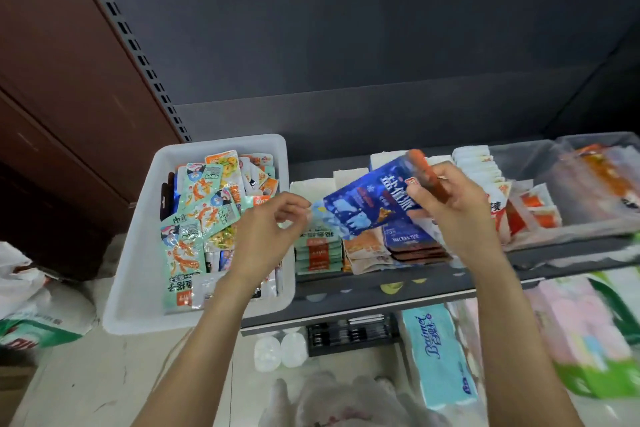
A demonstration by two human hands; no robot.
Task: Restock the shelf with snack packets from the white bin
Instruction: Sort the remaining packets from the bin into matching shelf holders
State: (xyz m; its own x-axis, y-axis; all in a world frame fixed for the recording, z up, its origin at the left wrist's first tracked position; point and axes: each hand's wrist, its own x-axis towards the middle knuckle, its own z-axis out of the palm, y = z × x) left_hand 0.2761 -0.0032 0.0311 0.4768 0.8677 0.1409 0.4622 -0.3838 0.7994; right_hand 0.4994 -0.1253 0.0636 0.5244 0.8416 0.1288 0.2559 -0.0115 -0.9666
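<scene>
Forearms: both reach up from the bottom edge toward the shelf (363, 291), bare, well apart.
Left hand (266, 236): over the right rim of the white bin (138, 253); its fingers (294, 204) are curled, fingertips at the pale lower-left corner of the blue packet (367, 204). Motion blur leaves it unclear whether they pinch that corner or only touch it.
Right hand (453, 204): raised over the shelf rows, fingers (420, 192) grasping the upper-right end of the blue packet together with an orange-red packet (426, 173) behind it.
Blue packet, position: held in the air between the two hands, above the front stacks on the shelf, just right of the bin.
Blue packet, long axis: runs diagonally, low at the left hand and high at the right; printed face toward the camera, white characters lying sideways.
White bin: sits at the left end of the shelf, overhanging its front edge; holds a loose heap of snack packets (194, 218), mostly mint-green ones with orange print, a few dark ones along the left wall.
Shelf rows: flat stacks of green-and-red packets (317, 253), pale orange ones, and blue ones like the held packet (408, 239); white packets stand on edge further right.
Clear tray (588, 184): at the right end of the shelf, holding blurred orange-and-white packs.
Below the shelf: a turquoise tissue pack (440, 354) and pink and green packs.
</scene>
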